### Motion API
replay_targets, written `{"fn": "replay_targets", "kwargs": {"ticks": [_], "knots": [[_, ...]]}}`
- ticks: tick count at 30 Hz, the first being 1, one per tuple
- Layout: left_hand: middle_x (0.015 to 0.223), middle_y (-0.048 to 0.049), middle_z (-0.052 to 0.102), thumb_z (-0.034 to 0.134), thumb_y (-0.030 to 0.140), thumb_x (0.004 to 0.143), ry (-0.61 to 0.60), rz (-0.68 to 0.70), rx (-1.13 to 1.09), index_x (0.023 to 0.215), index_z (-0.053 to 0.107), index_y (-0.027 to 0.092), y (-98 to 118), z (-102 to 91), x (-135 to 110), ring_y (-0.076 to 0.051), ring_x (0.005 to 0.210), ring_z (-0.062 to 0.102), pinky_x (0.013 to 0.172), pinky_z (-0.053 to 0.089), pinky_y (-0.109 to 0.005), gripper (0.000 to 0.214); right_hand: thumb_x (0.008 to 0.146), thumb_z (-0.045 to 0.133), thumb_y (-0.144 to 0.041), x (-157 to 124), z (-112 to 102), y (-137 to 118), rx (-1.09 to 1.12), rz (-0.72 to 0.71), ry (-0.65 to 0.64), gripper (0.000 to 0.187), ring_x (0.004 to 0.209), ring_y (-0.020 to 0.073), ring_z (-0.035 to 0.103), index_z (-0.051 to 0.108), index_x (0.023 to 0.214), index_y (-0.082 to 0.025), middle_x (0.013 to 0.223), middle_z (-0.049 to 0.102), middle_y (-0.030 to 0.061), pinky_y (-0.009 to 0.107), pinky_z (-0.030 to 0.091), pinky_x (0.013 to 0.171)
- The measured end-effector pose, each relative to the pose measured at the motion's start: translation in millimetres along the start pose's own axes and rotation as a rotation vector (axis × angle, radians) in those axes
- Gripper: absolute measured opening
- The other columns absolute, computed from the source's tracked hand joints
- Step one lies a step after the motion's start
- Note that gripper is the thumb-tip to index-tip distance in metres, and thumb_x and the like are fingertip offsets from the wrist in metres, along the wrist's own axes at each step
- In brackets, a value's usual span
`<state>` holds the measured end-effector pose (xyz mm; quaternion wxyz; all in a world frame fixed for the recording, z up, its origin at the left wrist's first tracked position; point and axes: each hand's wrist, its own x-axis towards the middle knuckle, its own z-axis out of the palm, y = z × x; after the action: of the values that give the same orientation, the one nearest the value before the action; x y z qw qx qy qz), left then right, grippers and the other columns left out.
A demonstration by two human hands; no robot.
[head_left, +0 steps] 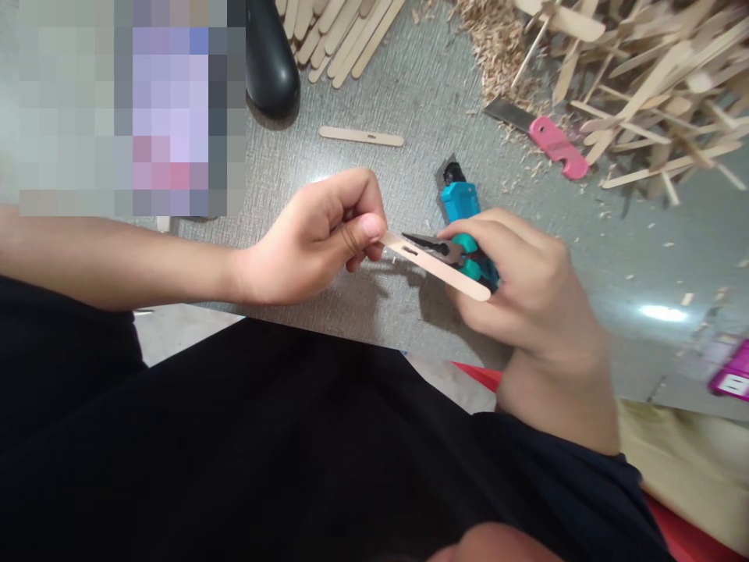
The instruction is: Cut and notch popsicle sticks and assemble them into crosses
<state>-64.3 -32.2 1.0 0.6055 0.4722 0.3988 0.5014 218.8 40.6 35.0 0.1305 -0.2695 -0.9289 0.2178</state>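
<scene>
Between the thumb and fingers of my left hand (319, 238) is one end of a wooden craft stick (441, 273), slanting down to the right. A small dark-edged slot is cut through it near my thumb. My right hand (520, 289) is closed around long-nose pliers (448, 248) with teal handles. Their dark jaws lie just above the stick and point left; whether they touch it I cannot tell. A second craft stick (345, 136) with a similar slot lies flat on the table beyond my left hand. Just past the pliers is a blue cutter (459, 199), partly hidden by my right hand.
A pink-handled knife (559, 148) lies at the upper right, beside wood shavings (497, 47) and a heap of loose sticks (661, 94). More sticks (345, 31) lie together at the top, near a black rounded object (272, 62). A purple item (734, 371) sits at the right edge.
</scene>
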Motion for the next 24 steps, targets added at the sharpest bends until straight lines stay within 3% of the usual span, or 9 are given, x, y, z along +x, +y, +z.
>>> {"fn": "replay_targets", "kwargs": {"ticks": [6, 11, 15, 18, 24], "knots": [[0.078, -0.0015, 0.07, 0.083, 0.084, 0.102, -0.017, 0.03, 0.068, 0.085, 0.057, 0.025, 3.1, -2.5, 2.8, -0.011, 0.062, 0.06, 0.057, 0.05, -0.03, 0.066, 0.086, 0.068, -0.013, -1.8, -2.6, 0.1, 0.064, -0.056, -0.061, 0.046, 0.096, 0.0306, 0.082, 0.072, 0.13, -0.027, 0.114, 0.081, 0.0089, 0.043, 0.066, 0.082], [0.075, -0.0004, 0.073, 0.087, 0.07, 0.105, -0.052, 0.114, 0.026, 0.087, 0.055, 0.025, 0.8, -4.8, 1.6, -0.009, 0.055, 0.059, 0.049, 0.046, -0.026, 0.058, 0.09, 0.067, -0.011, -4.7, 0.9, -5.7, 0.06, -0.021, -0.05, 0.04, 0.093, 0.0304, 0.079, 0.069, 0.125, -0.029, 0.111, 0.079, 0.0081, 0.044, 0.064, 0.079], [0.073, -0.0007, 0.069, 0.084, 0.083, 0.101, 0.038, 0.025, 0.067, 0.083, 0.052, 0.026, 6.9, 0.0, -2.3, -0.011, 0.058, 0.059, 0.051, 0.046, -0.029, 0.068, 0.089, 0.074, -0.016, -5.1, 3.4, -4.7, 0.039, -0.011, -0.007, 0.035, 0.088, 0.0292, 0.078, 0.07, 0.121, -0.03, 0.107, 0.08, 0.0067, 0.042, 0.061, 0.074], [0.072, -0.0005, 0.067, 0.086, 0.082, 0.099, 0.085, -0.023, 0.039, 0.082, 0.052, 0.026, 10.3, 3.3, -3.8, -0.013, 0.059, 0.059, 0.053, 0.048, -0.031, 0.068, 0.087, 0.075, -0.016, -4.3, 3.6, -4.1, 0.037, 0.021, -0.006, 0.034, 0.085, 0.0279, 0.078, 0.071, 0.118, -0.031, 0.105, 0.081, 0.0052, 0.041, 0.06, 0.071], [0.072, 0.0015, 0.065, 0.089, 0.075, 0.101, -0.056, -0.115, -0.091, 0.084, 0.058, 0.024, 4.5, -1.6, 0.4, -0.011, 0.06, 0.059, 0.055, 0.052, -0.027, 0.062, 0.085, 0.074, -0.015, -3.4, 2.7, -4.2, 0.027, 0.006, -0.015, 0.032, 0.077, 0.0261, 0.076, 0.071, 0.113, -0.031, 0.097, 0.081, 0.0027, 0.039, 0.057, 0.065]]}}
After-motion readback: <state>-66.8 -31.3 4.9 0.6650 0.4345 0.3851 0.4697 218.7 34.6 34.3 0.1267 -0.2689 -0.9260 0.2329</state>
